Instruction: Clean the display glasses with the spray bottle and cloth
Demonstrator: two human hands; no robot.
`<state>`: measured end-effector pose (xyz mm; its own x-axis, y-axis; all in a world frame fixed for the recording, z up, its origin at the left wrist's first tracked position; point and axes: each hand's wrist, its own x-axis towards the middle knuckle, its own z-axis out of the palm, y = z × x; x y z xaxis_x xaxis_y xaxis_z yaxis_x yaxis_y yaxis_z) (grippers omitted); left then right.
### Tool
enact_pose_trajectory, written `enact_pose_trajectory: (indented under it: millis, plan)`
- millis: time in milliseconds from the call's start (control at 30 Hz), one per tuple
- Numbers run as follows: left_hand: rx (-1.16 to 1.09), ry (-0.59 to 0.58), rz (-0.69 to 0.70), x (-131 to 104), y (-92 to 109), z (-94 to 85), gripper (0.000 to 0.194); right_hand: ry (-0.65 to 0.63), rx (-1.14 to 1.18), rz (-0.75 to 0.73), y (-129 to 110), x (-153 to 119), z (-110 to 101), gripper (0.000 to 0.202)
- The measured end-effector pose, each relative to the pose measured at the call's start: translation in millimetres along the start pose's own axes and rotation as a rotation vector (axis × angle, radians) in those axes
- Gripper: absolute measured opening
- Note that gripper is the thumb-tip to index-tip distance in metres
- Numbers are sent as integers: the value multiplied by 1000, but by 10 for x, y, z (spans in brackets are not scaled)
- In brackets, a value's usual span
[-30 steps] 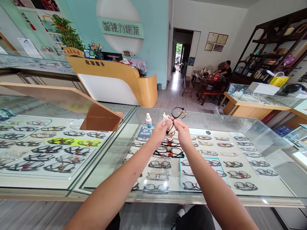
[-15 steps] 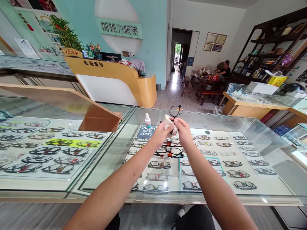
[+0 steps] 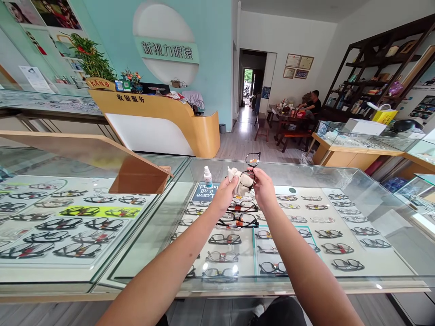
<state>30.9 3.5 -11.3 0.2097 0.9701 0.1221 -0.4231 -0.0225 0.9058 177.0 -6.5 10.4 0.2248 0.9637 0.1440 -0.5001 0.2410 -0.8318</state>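
I hold a pair of black-rimmed eyeglasses point(image 3: 253, 165) out in front of me, above the far part of the glass display case point(image 3: 152, 258). The frame is turned on end, one lens above the other. My right hand point(image 3: 265, 186) is closed on it, the fingers pinching it near the middle. My left hand point(image 3: 227, 192) grips a crumpled off-white cloth point(image 3: 239, 183) between thumb and fingers; the cloth lies against the lower lens, showing through it. The upper lens stands free above my fingers. I cannot tell how the temples sit.

Just left of my hands, a small white bottle with a blue lower part point(image 3: 208, 177) stands upright on the glass, near a blue card point(image 3: 204, 194) printed "Leave it all behind", upside down to me. Below my hands is a bold black pair of spectacles point(image 3: 238, 220), with rows of other frames around it. Farther left is a slanted wooden board point(image 3: 142, 176). Beyond the case, a person point(image 3: 312, 105) sits by a dark table.
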Motion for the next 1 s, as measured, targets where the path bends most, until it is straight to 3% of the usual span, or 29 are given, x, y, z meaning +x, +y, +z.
enact_pose_trajectory:
  millis: [167, 433, 600, 733, 867, 1000]
  plan:
    - [50, 156, 61, 41, 4, -30, 58, -13, 79, 29, -67, 47, -60, 29]
    - [129, 198, 94, 43, 138, -44, 54, -157, 64, 50, -147, 31, -91, 25]
    - [266, 219, 168, 32, 228, -127, 64, -291, 31, 104, -194, 45, -134, 27]
    - [443, 231, 372, -22, 312, -144, 42, -423, -42, 141, -249, 42, -175, 27]
    - [724, 157, 603, -104, 388, -121, 77, -481, -161, 159, -349, 48, -231, 28]
    - [847, 61, 682, -155, 411, -93, 75, -539, -256, 181, -423, 71, -290, 28]
